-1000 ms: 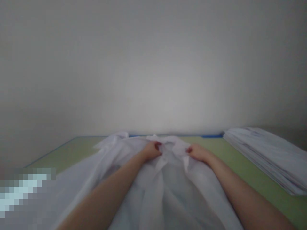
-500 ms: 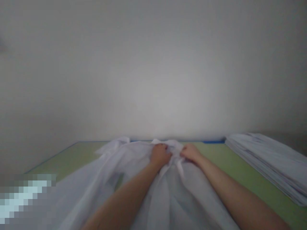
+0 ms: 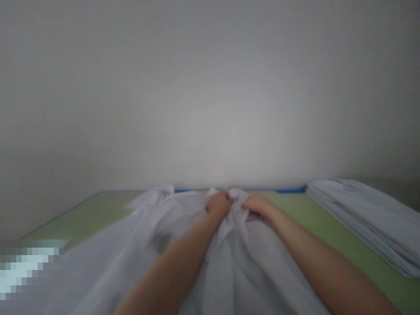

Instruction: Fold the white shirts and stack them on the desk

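A white garment [image 3: 121, 253] lies spread and creased over the green tabletop, running from the far edge down past the bottom of the view. My left hand [image 3: 219, 204] is closed on its gathered fabric near the far end, fingers curled inward. Just to the right, my right hand [image 3: 257, 204] pinches another part of the same bunched cloth. Only a small gap separates the two hands. Between my forearms, a long strip of the garment hangs down toward me. Parts of the fingertips are hidden in the folds.
A stack of folded white cloth [image 3: 367, 214] lies on the right side of the green table [image 3: 305, 223]. The table's blue far edge [image 3: 290, 191] meets a plain grey wall [image 3: 210, 96]. A pixelated bright patch covers the lower left corner.
My left hand has moved slightly up and away from me, its fingers more tightly curled. My right hand has shifted a little to the left, and the gathered fabric has moved with them.
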Demonstrator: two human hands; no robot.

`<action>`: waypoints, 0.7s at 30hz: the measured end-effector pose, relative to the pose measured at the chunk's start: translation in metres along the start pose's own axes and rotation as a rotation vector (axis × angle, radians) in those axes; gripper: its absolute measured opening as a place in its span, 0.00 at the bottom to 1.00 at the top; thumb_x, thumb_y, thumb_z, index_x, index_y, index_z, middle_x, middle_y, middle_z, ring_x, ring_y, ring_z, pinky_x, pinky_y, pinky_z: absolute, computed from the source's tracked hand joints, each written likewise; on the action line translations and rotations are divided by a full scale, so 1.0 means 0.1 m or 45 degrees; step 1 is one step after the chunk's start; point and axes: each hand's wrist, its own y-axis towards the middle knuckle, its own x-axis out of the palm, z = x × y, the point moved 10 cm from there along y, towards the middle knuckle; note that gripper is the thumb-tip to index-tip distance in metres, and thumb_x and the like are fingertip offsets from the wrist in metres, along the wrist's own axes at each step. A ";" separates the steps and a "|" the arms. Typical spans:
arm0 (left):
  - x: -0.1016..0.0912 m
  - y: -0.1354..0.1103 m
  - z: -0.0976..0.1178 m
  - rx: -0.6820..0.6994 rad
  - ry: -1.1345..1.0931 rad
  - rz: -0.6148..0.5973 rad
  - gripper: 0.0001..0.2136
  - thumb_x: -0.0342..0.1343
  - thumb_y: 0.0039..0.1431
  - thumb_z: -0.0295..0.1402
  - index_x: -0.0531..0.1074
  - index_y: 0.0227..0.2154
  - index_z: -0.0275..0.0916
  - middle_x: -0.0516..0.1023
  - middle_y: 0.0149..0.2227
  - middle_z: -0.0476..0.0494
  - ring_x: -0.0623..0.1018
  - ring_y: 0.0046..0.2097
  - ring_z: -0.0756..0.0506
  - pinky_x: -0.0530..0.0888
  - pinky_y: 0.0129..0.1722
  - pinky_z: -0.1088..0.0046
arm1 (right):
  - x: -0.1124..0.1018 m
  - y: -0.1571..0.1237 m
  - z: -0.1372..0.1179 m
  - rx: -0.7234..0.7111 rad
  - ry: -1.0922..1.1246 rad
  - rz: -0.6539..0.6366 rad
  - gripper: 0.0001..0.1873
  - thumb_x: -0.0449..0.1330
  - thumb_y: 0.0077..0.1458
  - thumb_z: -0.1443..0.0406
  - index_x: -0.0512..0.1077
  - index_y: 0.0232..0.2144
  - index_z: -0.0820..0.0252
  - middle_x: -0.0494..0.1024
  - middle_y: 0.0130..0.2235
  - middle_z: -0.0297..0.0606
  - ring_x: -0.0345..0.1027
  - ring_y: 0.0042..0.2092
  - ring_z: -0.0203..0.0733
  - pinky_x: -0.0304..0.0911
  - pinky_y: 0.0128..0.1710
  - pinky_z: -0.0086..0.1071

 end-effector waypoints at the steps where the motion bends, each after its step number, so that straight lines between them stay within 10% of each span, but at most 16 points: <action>1: -0.01 -0.02 0.02 0.024 0.010 0.021 0.14 0.54 0.52 0.47 0.76 0.35 0.44 0.79 0.38 0.43 0.76 0.40 0.43 0.69 0.38 0.70 | -0.03 0.01 0.03 0.035 0.052 0.010 0.05 0.61 0.39 0.67 0.70 0.17 0.63 0.64 0.14 0.31 0.57 0.18 0.30 0.46 0.18 0.24; 10: -0.07 -0.09 0.15 0.141 -0.047 0.005 0.11 0.52 0.54 0.40 0.77 0.35 0.45 0.78 0.40 0.45 0.75 0.41 0.47 0.68 0.41 0.73 | -0.12 -0.16 0.22 0.110 0.524 -0.113 0.12 0.49 0.52 0.61 0.67 0.24 0.63 0.70 0.19 0.35 0.60 0.19 0.31 0.53 0.17 0.23; 14: -0.08 -0.10 0.24 0.251 0.015 0.014 0.12 0.51 0.55 0.41 0.77 0.34 0.43 0.78 0.39 0.44 0.75 0.40 0.46 0.68 0.40 0.73 | 0.12 -0.23 0.09 -0.014 0.183 -0.326 0.12 0.52 0.50 0.62 0.73 0.29 0.62 0.77 0.27 0.41 0.69 0.26 0.36 0.61 0.24 0.26; 21: -0.05 -0.10 0.32 0.299 0.032 -0.030 0.13 0.50 0.55 0.40 0.77 0.35 0.42 0.77 0.39 0.42 0.74 0.42 0.46 0.67 0.43 0.73 | 0.05 -0.15 0.10 -0.001 -0.380 0.092 0.18 0.59 0.46 0.57 0.77 0.34 0.65 0.77 0.41 0.54 0.69 0.46 0.53 0.61 0.42 0.36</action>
